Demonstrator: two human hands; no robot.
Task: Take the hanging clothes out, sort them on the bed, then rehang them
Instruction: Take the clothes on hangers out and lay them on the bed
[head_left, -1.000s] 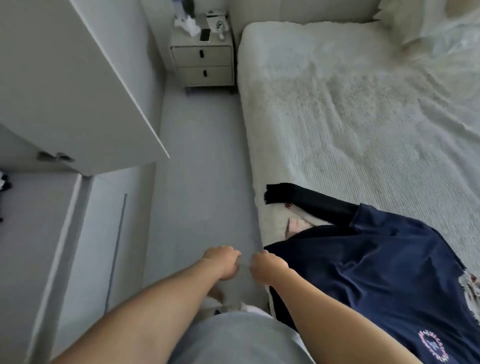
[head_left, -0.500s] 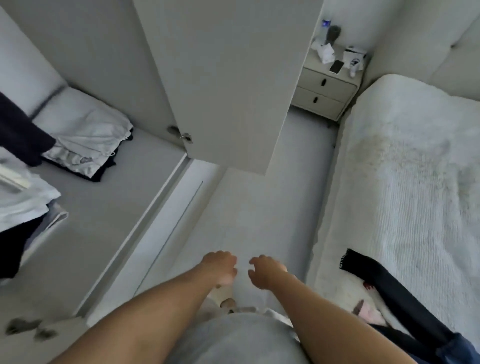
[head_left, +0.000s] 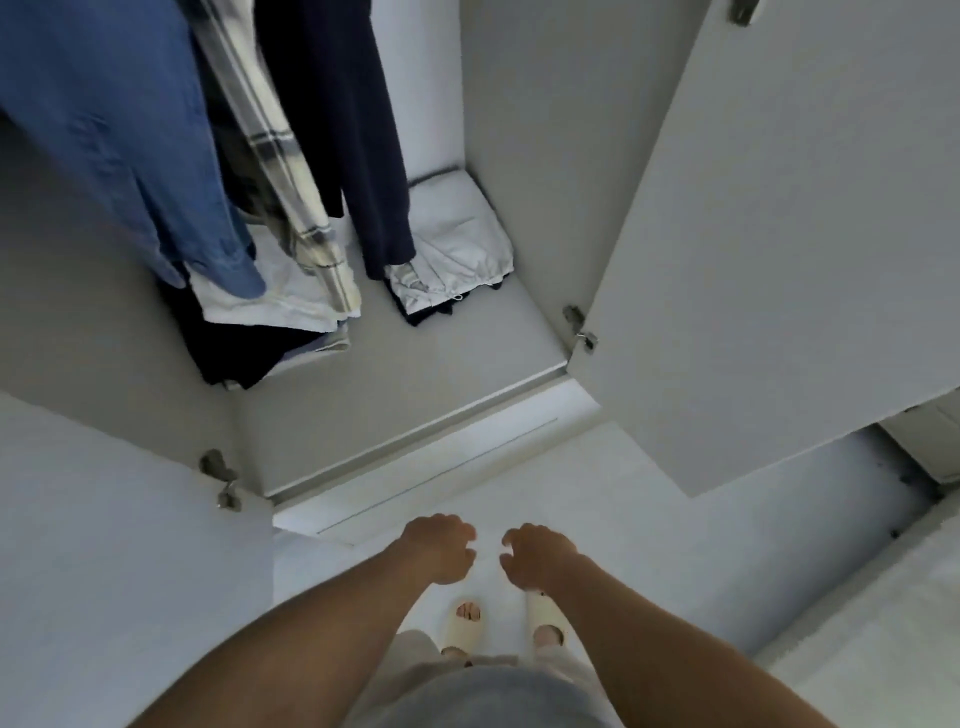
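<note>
Both hands are low in the middle of the frame, close together but not touching. The left hand (head_left: 441, 551) and the right hand (head_left: 535, 556) have loosely curled fingers and hold nothing.

The wardrobe (head_left: 519, 182) is open and fills the top of the frame. Clothes hang in the upper left: a blue shirt (head_left: 130, 140), a checked shirt (head_left: 280, 171) beside it, and a dark blue top (head_left: 348, 130) to the right of that.

Under them, on the wardrobe floor (head_left: 457, 358), lie two piles of folded clothes. The left pile (head_left: 260, 322) has a white piece on dark ones. The right pile (head_left: 452, 244) sits in the back corner, white on top.

The right door (head_left: 779, 234) stands open on the right side. The left door (head_left: 104, 545) is at the lower left.

Two feet in pale slippers (head_left: 465, 621) stand on the room floor (head_left: 623, 493) below the hands.
</note>
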